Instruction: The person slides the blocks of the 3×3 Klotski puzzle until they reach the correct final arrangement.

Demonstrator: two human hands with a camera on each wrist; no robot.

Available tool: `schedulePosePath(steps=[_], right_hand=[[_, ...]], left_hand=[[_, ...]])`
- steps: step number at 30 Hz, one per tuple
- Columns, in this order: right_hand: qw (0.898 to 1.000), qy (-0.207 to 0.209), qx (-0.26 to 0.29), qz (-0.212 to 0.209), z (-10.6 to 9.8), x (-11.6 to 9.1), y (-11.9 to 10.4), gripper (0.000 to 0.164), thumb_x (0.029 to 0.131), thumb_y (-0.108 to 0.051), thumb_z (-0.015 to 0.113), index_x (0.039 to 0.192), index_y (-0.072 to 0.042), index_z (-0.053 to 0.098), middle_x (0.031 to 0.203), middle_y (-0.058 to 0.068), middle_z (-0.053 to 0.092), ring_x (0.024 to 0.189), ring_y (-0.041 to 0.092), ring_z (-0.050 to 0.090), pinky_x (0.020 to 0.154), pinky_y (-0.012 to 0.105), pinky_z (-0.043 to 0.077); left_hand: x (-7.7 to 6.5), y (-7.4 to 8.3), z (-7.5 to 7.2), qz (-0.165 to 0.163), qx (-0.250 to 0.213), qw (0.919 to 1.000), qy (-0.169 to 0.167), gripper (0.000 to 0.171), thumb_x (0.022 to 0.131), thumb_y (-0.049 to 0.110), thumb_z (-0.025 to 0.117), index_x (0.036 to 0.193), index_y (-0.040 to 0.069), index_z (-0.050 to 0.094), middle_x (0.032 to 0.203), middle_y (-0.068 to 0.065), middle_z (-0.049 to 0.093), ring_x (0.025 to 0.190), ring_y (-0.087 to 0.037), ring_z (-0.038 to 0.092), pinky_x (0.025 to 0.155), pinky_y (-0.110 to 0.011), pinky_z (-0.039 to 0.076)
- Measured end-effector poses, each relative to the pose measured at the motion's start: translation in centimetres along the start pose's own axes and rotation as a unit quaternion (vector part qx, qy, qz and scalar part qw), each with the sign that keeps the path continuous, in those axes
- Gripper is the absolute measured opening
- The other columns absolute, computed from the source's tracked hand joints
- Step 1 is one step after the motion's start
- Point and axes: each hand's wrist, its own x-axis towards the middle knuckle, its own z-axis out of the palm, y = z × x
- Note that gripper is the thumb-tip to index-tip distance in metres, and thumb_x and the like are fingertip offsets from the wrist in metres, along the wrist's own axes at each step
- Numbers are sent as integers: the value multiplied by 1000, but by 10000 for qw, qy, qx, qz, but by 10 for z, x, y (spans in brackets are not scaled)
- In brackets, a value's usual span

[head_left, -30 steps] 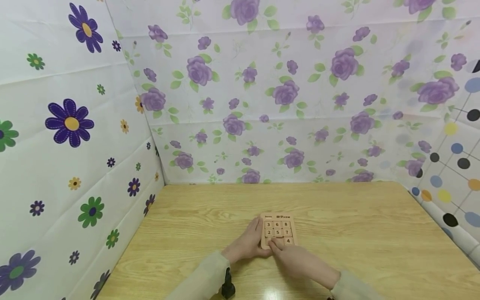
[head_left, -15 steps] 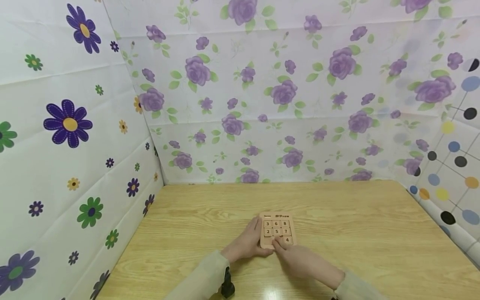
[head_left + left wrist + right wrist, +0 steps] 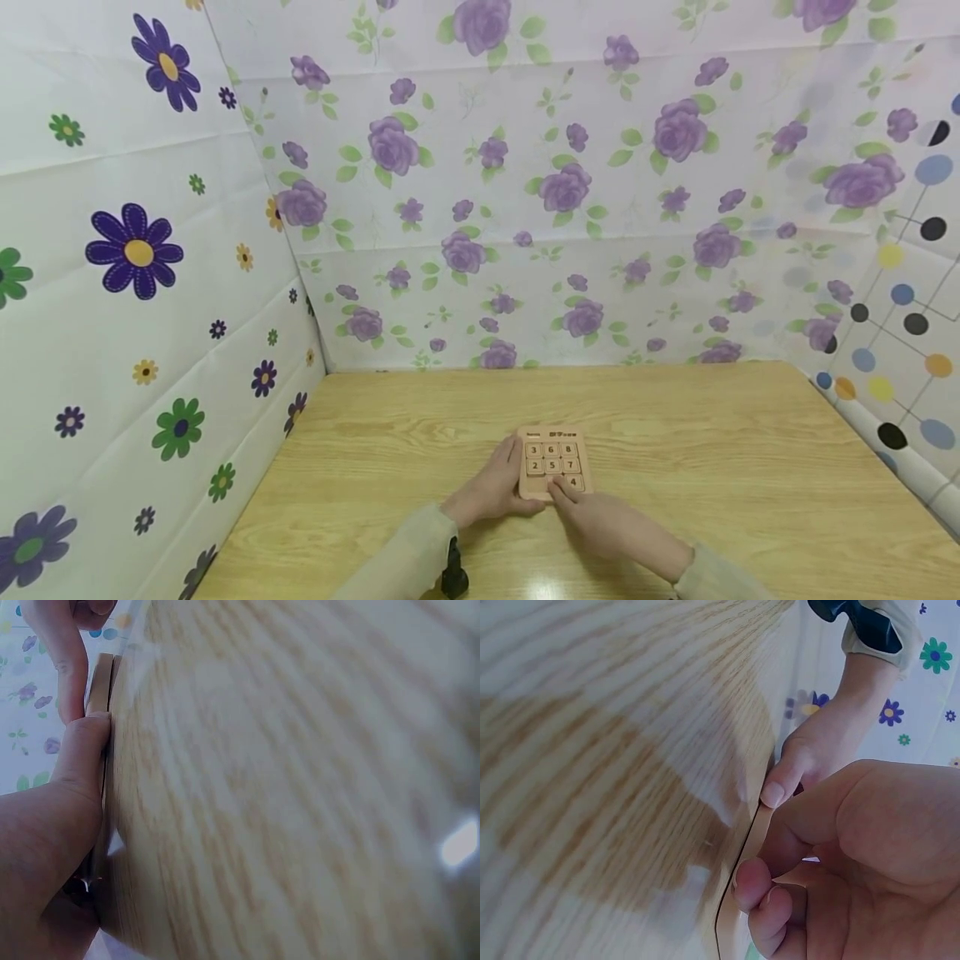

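"Where is the board (image 3: 542, 433)?"

"Flat on the bench (image 3: 675, 442), with the left hand (image 3: 491, 487) at its left side and the right hand (image 3: 602, 522) over its near edge."

"How do the hands lie?"

"The left keeps its fingers fairly straight along the side, thumb against the near edge, bracing a corner rather than clasping it. The right sets a fingertip on the bottom row, its other fingers bent in and apparently gripping nothing."

"What could go wrong?"

"The fingertip could skid off the tile beneath it, whose number is hidden, if it presses too lightly."

"And too hard?"

"The tile might bind, and the board could swivel, since nothing braces its right side."

"Does direction matter?"

"Probably. The gap (image 3: 536, 485) is at bottom left; a push angled upward would likely jam against tile 5 (image 3: 552, 466). A fingertip straying right could catch tile 4 (image 3: 573, 482)."
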Motion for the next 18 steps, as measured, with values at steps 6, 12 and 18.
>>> schedulePosePath(steps=[6,12,18], right_hand=[[10000,-32,14,-66,0,0,1,68,81,8,58,146,0,39,150,21,40,49,13,41,46,20,44],[10000,-97,23,10,-3,1,-1,70,80,12,58,146,-1,39,150,20,40,50,14,44,46,21,44],[9997,-19,-253,-48,-6,7,-3,68,81,11,56,146,-2,40,151,18,40,70,24,63,59,27,57]], left_hand=[[-1,-1,0,-38,25,10000,-29,116,78,53,74,151,-10,8,155,-25,23,144,-34,27,120,-42,27],[-1,-1,1,-46,8,10000,-32,116,78,52,75,151,-9,8,155,-25,22,144,-34,26,120,-42,27],[0,-2,2,26,57,10000,41,116,77,54,75,151,-9,10,154,-24,25,142,-32,30,120,-41,29]])
